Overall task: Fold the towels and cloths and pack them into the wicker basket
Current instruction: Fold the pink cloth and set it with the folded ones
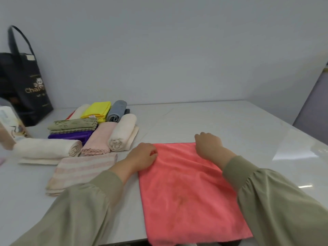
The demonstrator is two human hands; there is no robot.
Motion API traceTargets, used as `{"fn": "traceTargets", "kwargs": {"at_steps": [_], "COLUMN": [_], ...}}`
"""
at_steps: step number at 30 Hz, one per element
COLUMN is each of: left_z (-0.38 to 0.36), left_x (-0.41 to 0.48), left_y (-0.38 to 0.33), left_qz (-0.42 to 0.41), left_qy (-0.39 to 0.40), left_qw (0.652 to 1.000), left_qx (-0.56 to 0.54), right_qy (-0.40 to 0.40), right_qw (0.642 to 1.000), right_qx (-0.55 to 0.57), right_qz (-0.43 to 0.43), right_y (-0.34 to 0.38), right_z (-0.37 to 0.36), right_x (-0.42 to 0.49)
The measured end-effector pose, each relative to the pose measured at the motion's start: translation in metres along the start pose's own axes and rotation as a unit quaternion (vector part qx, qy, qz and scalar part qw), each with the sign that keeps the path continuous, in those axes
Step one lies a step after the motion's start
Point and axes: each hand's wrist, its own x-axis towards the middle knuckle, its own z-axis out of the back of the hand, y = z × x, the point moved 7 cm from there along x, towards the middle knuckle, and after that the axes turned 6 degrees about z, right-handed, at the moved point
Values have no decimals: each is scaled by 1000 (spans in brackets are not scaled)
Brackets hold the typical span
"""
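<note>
Far left: black tote bag [26,89] stands upright against the wall, gold lettering on its side. In front of it, at the frame edge, is a printed tissue pack [10,125], cut off and blurred. A rolled cream towel [48,148] lies on its side on the white table [230,121], resting on a flat cream piece. Behind it the olive cloth [73,124], folded, is stacked on the purple cloth [71,136]. Nearer the camera is the striped pink-white cloth [81,169], folded flat, its near corner hidden by the left sleeve [85,210].

Back row: yellow cloth [96,110], folded, with the grey towel [117,110] rolled just beside it. In front of those is the pale pink towel [99,139], folded, scalloped edge toward the camera. It touches a second cream roll [122,134] on its right.

Left hand [143,155]: fingers curled, pinching the far left corner of the coral towel [186,192]. The coral towel lies flat on the table, centre-right, long side running toward the camera, near end at the table's front edge.

Right hand [208,144]: at the far right corner, knuckles up, fingers curled down over the edge. The fingertips are hidden, so it reads as a pinch on the towel, probably. The glossy tabletop right of the towel shows light reflections.
</note>
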Motion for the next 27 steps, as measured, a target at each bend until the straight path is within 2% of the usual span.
{"fn": "traceTargets", "kwargs": {"at_steps": [5, 7, 13, 18, 22, 27], "left_z": [4, 4, 7, 17, 17, 28], "left_x": [12, 16, 32, 48, 55, 58], "left_y": [22, 25, 25, 27, 23, 21], "left_qz": [84, 97, 108, 151, 155, 140], "left_qy": [-36, -32, 16, 58, 94, 31], "left_qw": [992, 987, 984, 976, 971, 983], "left_qx": [88, 120, 143, 144, 157, 118], "right_qy": [60, 52, -7, 39, 47, 39], "right_qw": [997, 996, 1000, 998, 998, 976], "right_qx": [47, 60, 12, 50, 50, 214], "right_qz": [33, 31, 22, -20, -3, -7], "right_y": [-15, -19, -29, -37, -40, -49], "right_z": [-41, -48, -45, -43, -35, -30], "right_x": [21, 26, 36, 44, 47, 51]}}
